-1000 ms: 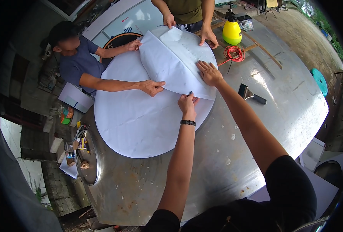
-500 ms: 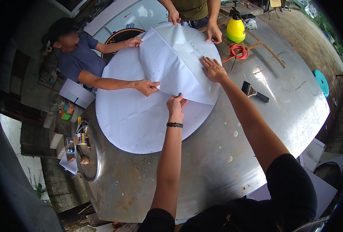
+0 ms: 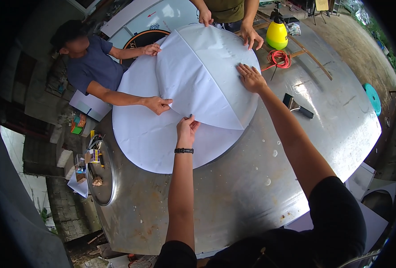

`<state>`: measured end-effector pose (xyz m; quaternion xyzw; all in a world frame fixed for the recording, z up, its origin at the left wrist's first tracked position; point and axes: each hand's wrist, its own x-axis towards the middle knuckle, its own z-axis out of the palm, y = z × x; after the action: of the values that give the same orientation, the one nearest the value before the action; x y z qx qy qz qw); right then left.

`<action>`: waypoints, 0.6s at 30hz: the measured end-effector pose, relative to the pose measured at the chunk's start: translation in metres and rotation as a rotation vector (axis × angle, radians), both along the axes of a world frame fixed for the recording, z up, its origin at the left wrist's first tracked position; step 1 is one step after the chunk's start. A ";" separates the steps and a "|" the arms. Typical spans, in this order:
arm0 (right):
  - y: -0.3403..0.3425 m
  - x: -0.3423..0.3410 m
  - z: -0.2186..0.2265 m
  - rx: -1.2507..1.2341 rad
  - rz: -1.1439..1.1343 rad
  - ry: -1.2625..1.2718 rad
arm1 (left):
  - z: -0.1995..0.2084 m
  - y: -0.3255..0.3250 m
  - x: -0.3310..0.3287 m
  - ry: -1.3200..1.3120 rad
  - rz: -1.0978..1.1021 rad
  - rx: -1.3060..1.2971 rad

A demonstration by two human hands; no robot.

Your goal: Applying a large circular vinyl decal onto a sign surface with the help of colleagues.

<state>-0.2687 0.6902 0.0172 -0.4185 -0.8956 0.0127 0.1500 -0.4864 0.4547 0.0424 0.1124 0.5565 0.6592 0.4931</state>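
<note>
White sheet (image 3: 186, 76), turned back in a broad flap, lies over the round panel (image 3: 151, 154) in the upper middle of the head view. The left hand (image 3: 186, 129), near the centre of the frame, has its thumb and fingers clamped on the flap's lower edge. Over the last second this hand has travelled toward the left of the frame, and the flap has gone with it. The fold line now runs from the top of the panel down toward its lower right edge, and the greyish face (image 3: 220, 49) to the right of that line shows wider than before. For the work in hand, I judge that more of this face is now uncovered, with the flap drawn evenly rather than bunched.

The right hand (image 3: 252, 80), right of centre, rests palm down near the panel's right edge, its fingers slightly apart and gripping nothing; it appears to steady the surface.

In the upper left, a co-worker's near hand (image 3: 157, 105) pinches the flap's edge and has also shifted left; the same person's far hand (image 3: 151, 49) holds the flap higher up. At the top, another co-worker's hand (image 3: 251, 36) touches the panel's rim. A black-handled tool (image 3: 305, 112) lies on the metal table (image 3: 233, 201), right of the panel
</note>
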 end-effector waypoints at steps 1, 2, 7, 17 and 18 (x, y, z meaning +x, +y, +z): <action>0.001 0.000 -0.001 0.001 0.000 -0.001 | 0.000 -0.003 -0.003 0.004 0.009 -0.005; 0.001 0.001 -0.001 0.004 -0.002 -0.002 | 0.001 -0.006 -0.007 0.008 0.018 -0.009; 0.001 0.001 -0.001 0.002 -0.002 0.004 | 0.004 -0.022 -0.028 0.032 0.035 -0.029; 0.002 0.000 -0.002 -0.016 -0.011 -0.010 | 0.005 -0.053 -0.067 0.048 0.091 -0.067; 0.002 0.000 -0.003 -0.022 -0.012 -0.007 | 0.006 -0.056 -0.070 0.058 0.094 -0.080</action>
<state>-0.2684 0.6926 0.0141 -0.4255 -0.8935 0.0205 0.1423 -0.5563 0.3989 0.0486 0.0853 0.6009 0.6555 0.4493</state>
